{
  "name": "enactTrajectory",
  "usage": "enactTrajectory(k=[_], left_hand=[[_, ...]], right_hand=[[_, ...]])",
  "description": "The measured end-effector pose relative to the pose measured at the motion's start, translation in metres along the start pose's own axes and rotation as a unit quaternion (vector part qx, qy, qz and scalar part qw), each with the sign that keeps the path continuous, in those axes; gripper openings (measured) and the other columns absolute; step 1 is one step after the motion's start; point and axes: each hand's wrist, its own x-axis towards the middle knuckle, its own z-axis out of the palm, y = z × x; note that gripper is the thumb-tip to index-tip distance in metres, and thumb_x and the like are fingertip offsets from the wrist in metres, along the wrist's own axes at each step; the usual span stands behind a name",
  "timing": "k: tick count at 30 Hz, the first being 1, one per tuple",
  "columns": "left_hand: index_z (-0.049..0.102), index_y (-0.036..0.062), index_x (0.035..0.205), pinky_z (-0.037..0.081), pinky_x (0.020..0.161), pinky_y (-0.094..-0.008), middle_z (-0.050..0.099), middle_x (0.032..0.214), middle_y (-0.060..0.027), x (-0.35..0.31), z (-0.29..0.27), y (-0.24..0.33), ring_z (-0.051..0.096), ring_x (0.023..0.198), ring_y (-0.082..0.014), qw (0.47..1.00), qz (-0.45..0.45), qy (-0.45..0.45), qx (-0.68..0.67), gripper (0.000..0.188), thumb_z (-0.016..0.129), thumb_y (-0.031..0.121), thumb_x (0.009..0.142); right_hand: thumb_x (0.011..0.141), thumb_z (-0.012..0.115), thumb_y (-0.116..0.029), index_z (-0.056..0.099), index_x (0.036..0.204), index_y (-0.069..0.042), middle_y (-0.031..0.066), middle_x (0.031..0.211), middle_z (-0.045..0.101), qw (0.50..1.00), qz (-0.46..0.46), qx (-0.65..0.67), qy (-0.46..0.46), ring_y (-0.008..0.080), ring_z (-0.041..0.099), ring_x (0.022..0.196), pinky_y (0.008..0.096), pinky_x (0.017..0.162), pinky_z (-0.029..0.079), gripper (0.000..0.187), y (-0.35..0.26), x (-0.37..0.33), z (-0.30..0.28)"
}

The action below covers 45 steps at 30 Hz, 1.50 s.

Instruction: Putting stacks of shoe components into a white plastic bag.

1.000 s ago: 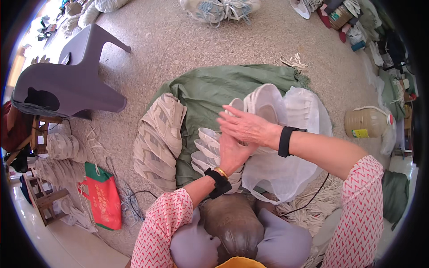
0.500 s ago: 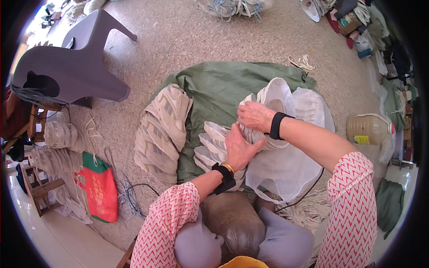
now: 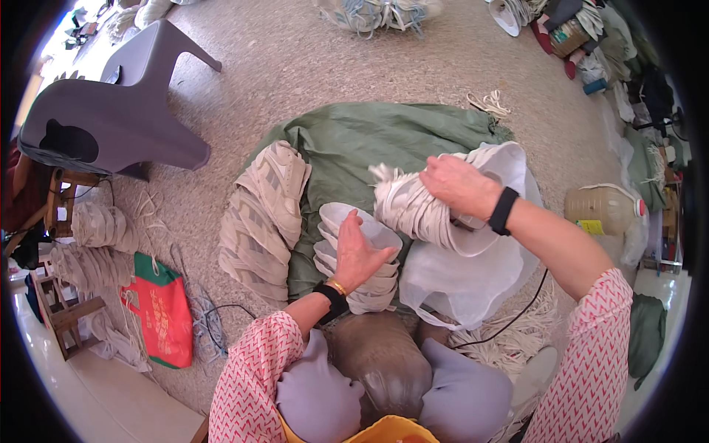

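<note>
My right hand (image 3: 461, 188) is closed around a nested stack of white shoe uppers (image 3: 413, 214), with laces loose at its left end. That stack lies tilted above a white plastic bag (image 3: 458, 277). My left hand (image 3: 358, 255), thumb and fingers apart, is over a second, shorter stack of white and beige uppers (image 3: 369, 295). I cannot tell whether it touches them. Farther left, a longer row of beige uppers with grey stripes (image 3: 258, 236) lies on green cloth (image 3: 340, 162).
A purple plastic chair (image 3: 125, 111) stands at the far left, with a red and green bag (image 3: 162, 314) nearer. Loose white laces (image 3: 509, 332) and a black cord (image 3: 517, 314) lie to the right. Beyond them is a large jug (image 3: 602, 210). More shoes (image 3: 377, 15) lie at the top.
My right hand has moved right, the stack of uppers in it. My left hand has left that stack and shifted left over the shorter one, whose top upper now shows its open end.
</note>
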Motion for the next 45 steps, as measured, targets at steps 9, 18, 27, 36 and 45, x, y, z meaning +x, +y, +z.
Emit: enactTrajectory(k=[9,18,27,36,45], left_hand=[[0.039,-0.0091,0.135,0.043,0.098,-0.0447,0.051,0.11,-0.0192,0.003,-0.007,0.002,0.05,0.109,-0.0371,0.993,0.068,-0.088,0.037,0.089,0.087,0.029,0.069],[0.05,0.0004,0.092,0.044,0.076,-0.0491,0.053,0.091,-0.0171,0.015,-0.018,0.152,0.052,0.089,-0.0387,0.936,0.211,-0.28,-0.019,0.051,0.085,0.034,0.075],[0.051,-0.0043,0.112,0.05,0.087,-0.0474,0.055,0.108,-0.022,-0.06,0.079,0.249,0.054,0.106,-0.0385,0.91,0.215,-0.314,0.165,0.077,0.082,0.052,0.069],[0.049,-0.0009,0.09,0.048,0.071,-0.0515,0.056,0.077,-0.0166,-0.016,0.108,0.224,0.059,0.076,-0.04,0.931,0.254,-0.236,0.114,0.02,0.066,0.008,0.083],[0.041,-0.0007,0.128,0.046,0.081,-0.0503,0.045,0.114,-0.0201,-0.03,0.141,0.248,0.049,0.105,-0.0386,0.874,0.295,-0.237,0.306,0.082,0.084,0.03,0.065]], right_hand=[[0.073,0.069,-0.004,0.054,0.13,0.003,0.0169,0.108,0.065,0.914,0.272,0.251,0.168,0.0377,0.056,0.095,0.0432,0.085,0.046,0.059,0.011,-0.153,-0.081],[0.091,0.063,-0.007,0.059,0.132,0.002,0.0165,0.128,0.068,0.641,0.508,0.522,0.243,0.0207,0.062,0.119,0.0322,0.101,0.045,0.042,-0.097,-0.357,-0.059],[0.089,0.069,-0.007,0.062,0.129,0.004,0.0114,0.123,0.07,0.338,0.605,0.696,0.19,0.0185,0.062,0.115,0.0318,0.101,0.046,0.042,-0.269,-0.446,0.025],[0.086,0.073,-0.012,0.065,0.126,0.001,0.0123,0.117,0.072,0.343,0.493,0.794,0.096,0.0204,0.065,0.11,0.0314,0.099,0.046,0.043,-0.281,-0.409,0.074],[0.085,0.073,-0.013,0.063,0.13,0.0,0.0143,0.118,0.072,0.432,0.45,0.776,0.09,0.0214,0.065,0.111,0.0328,0.1,0.046,0.047,-0.274,-0.391,0.103]])
